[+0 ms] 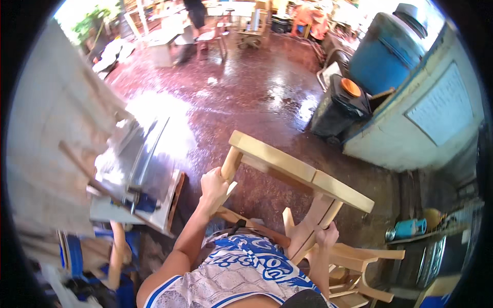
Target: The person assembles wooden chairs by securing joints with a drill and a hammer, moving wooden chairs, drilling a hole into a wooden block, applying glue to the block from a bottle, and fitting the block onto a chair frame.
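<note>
Left hand (214, 185) and right hand (326, 235) grip wooden frame (277, 158) by posts (232, 162); black canister (335, 108) near blue drum (382, 56); floor (231, 97) reddish, glossy.

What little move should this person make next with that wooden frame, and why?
Perhaps ease the wooden frame slightly left: the left hand and right hand both grip it, but other wooden pieces appear close beside the right hand in this view, so a bump seems possible.

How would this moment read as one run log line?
left hand: gripping left post; right hand: gripping right post; pale wooden bar: spans both posts; floor: reddish, shiny
</note>
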`<act>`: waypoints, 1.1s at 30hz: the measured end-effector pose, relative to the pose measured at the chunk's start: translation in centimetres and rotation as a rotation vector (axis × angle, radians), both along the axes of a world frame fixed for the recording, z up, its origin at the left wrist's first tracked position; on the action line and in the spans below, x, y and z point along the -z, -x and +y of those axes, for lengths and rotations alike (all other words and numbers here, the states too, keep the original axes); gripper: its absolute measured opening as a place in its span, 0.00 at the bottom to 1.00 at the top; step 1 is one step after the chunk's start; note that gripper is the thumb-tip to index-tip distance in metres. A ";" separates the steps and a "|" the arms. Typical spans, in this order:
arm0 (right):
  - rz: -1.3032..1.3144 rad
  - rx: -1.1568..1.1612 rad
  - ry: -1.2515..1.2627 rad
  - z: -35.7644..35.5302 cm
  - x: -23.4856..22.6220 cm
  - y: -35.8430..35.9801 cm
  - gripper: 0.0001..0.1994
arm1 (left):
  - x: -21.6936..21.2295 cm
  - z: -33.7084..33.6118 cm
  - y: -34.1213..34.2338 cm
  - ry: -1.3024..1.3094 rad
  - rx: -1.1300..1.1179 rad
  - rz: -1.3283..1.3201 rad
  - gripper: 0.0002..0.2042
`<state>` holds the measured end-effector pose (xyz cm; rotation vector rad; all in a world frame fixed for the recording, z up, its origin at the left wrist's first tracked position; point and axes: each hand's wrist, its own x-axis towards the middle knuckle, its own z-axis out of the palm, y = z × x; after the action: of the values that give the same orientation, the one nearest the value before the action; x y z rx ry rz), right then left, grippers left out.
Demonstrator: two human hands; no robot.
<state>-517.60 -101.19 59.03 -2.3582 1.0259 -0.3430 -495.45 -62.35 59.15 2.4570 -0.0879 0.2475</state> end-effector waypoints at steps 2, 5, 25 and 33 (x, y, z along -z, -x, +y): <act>-0.094 0.114 -0.079 0.2 -1.6 -3.6 0.20 | -1.9 -3.2 -7.3 0.007 0.085 -0.011 0.10; -0.118 0.210 -0.034 0.9 -0.1 -9.0 0.20 | -4.5 -7.0 -16.8 0.016 0.247 -0.002 0.12; -0.294 0.072 0.190 -9.7 7.7 -77.1 0.16 | 0.4 -10.5 -80.5 0.021 0.178 -0.054 0.15; -0.360 0.131 0.211 -17.0 1.8 -103.7 0.16 | -4.6 -20.2 -108.8 0.150 0.260 -0.148 0.14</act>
<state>-413.93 -118.15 57.19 -2.2954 1.0081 -0.9296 -386.68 -82.59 63.74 2.2468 -0.4341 0.3086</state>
